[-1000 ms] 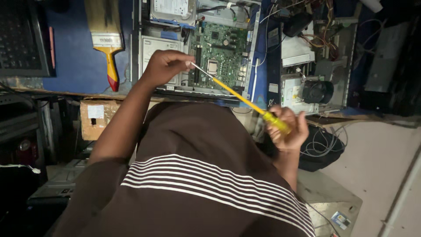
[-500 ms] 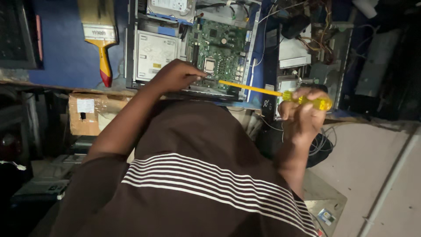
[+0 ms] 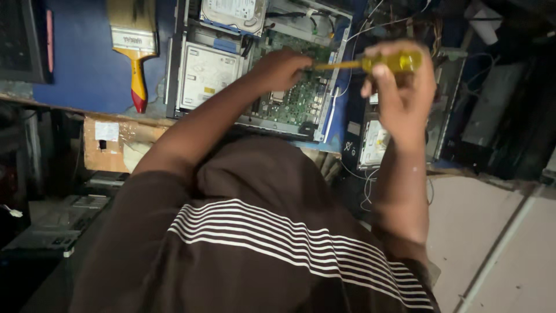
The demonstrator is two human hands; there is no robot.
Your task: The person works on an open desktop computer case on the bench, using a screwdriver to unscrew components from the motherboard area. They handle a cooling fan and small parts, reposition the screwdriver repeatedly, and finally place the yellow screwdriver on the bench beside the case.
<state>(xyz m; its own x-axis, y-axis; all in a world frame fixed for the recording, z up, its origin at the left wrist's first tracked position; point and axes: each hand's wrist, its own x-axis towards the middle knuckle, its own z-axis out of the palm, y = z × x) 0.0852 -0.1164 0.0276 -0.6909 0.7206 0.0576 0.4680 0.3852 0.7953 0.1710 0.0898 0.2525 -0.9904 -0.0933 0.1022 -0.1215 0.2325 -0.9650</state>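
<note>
Right hand (image 3: pixel 399 93) grip closed on screwdriver (image 3: pixel 370 62), tip at left hand (image 3: pixel 281 69), closed over board (image 3: pixel 295 98) in open case (image 3: pixel 330 122), brush (image 3: pixel 134 43) at 9 o'clock; board still mounted.

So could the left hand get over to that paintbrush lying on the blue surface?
Probably yes: the left hand rests on the green circuit board, and only the computer's metal drive bay lies between it and the paintbrush.

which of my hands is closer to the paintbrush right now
Left. The left hand rests over the open computer's green board, a short way right of the paintbrush. The right hand, gripping the yellow screwdriver, is farther right.
</note>
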